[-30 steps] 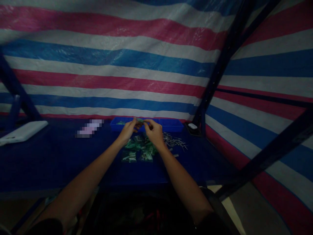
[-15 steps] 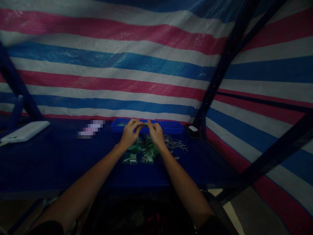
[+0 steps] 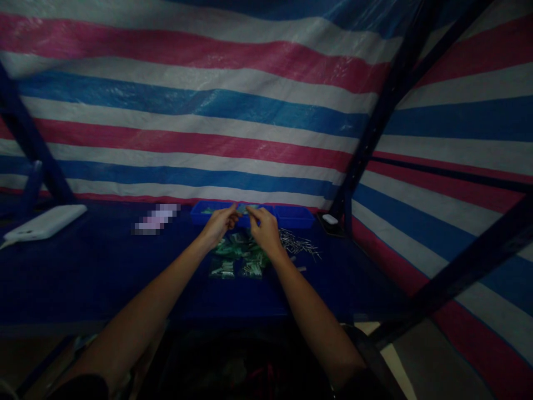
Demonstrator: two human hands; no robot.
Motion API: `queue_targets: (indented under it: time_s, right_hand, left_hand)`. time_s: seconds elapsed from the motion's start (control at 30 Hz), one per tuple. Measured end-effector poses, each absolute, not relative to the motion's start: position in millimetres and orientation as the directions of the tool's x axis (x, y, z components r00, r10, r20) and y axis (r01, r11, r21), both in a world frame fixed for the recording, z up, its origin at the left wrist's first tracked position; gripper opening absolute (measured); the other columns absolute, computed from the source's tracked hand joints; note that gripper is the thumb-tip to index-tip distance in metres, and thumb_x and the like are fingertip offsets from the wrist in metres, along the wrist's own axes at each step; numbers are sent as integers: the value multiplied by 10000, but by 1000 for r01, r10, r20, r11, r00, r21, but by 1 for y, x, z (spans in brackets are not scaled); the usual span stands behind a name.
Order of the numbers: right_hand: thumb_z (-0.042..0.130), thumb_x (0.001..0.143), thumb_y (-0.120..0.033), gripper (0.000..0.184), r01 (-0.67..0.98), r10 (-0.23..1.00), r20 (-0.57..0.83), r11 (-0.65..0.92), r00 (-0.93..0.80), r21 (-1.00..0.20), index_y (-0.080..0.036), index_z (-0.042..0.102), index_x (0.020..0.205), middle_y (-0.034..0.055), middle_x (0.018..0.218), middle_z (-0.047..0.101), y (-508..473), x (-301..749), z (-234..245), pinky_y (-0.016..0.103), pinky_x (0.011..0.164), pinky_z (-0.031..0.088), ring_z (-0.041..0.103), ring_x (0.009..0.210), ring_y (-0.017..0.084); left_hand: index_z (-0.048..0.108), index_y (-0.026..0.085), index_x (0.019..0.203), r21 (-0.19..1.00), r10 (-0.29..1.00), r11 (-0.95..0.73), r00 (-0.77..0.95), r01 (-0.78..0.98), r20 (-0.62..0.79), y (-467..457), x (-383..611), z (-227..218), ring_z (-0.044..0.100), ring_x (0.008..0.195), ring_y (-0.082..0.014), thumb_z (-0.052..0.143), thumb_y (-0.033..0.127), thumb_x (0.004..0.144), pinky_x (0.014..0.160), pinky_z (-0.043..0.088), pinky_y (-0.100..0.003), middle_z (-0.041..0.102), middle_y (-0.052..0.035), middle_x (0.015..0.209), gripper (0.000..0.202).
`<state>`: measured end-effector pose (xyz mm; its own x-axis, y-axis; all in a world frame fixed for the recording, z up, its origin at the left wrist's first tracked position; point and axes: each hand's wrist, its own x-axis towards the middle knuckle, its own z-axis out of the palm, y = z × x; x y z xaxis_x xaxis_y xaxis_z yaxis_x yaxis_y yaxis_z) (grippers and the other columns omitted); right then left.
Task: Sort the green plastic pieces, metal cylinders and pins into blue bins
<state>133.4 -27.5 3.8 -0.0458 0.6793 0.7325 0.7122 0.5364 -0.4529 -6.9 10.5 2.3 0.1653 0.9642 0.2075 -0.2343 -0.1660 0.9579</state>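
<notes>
Both my hands are raised together over a dark blue table (image 3: 104,266). My left hand (image 3: 219,225) and my right hand (image 3: 264,228) each pinch one end of a small greenish packet (image 3: 240,208) held between them. Under the hands lies a heap of small clear packets with green contents (image 3: 237,255). To the right of the heap is a scatter of thin metal pins (image 3: 297,243). A blue tray (image 3: 291,215) stands just behind the hands.
A white flat device (image 3: 45,222) lies at the far left of the table, and a blurred pale object (image 3: 156,218) sits left of the tray. A small white item (image 3: 330,219) rests by a dark blue rack post (image 3: 366,139). A striped tarp hangs behind.
The hands have stayed in the same spot over the heap, with small finger movements on the packet. The view has shifted slightly.
</notes>
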Motion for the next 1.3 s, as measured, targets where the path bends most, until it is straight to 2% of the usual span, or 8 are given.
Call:
queue_targets:
  time_s: [0.1,0.23,0.37,0.57,0.73,0.87,1.0,1.3]
  right_hand:
    - [437,805,-147,332,681,666,742,581,-82,-446,-207,605,1085,50,921,612,-27,133,3,261,750,444,565,807,154]
    - [458,802,-167,356,652,648,761,587,-22,-481,-187,535,1149,70,1011,594,-25,136,5,270,746,453,563,813,151]
    - [468,817,-242,287,737,712,703,474,3,-483,-185,567,1081,65,934,615,-22,146,6,288,734,451,569,794,162]
    - [555,767,-410,284,924,921,375,233,-108,-305,-202,641,939,105,915,662,-19,163,-4,335,724,441,601,855,235]
    - [545,737,-517,409,949,980,190,117,-62,-293,-215,615,1003,110,1007,657,-20,165,-5,349,743,438,599,923,259]
    - [524,729,-541,445,963,997,52,62,-50,-262,-214,613,1018,107,1033,652,-22,161,-1,328,761,432,594,964,260]
    - [518,748,-442,317,971,997,52,61,-51,-229,-200,655,901,110,980,668,-22,157,-1,305,724,429,597,955,258]
    - [552,737,-381,243,902,979,156,186,-134,-389,-202,586,897,53,919,668,-17,153,-8,241,651,396,605,837,182]
  left_hand:
    - [588,108,635,959,972,-42,209,-280,104,13,-7,2,418,420,-56,676,263,636,412,281,-179,506,17,509,178]
    - [537,127,650,900,991,-31,101,-434,83,18,-13,6,413,404,-38,638,208,700,395,292,-150,486,39,518,139]
    - [542,138,749,860,995,86,79,-503,-53,25,-27,9,430,396,-49,482,372,843,378,316,-148,528,8,551,259]
    - [588,96,819,907,961,235,226,-349,-162,25,-26,3,478,419,-86,352,476,877,373,348,-181,584,-65,597,451]
    - [592,121,930,994,971,-51,238,92,27,22,-18,-6,501,482,-94,434,385,840,445,353,-190,601,-34,667,321]
    - [629,142,912,636,851,-518,425,573,309,18,-15,-15,570,625,-157,465,372,790,568,396,-237,635,-38,720,307]
    - [645,162,928,412,730,-678,623,609,280,12,-9,-24,615,716,-186,433,354,802,629,414,-245,672,-56,789,313]
    - [687,158,886,600,807,-584,468,547,360,13,-3,-25,639,783,-200,449,346,782,685,441,-248,705,-43,870,321]
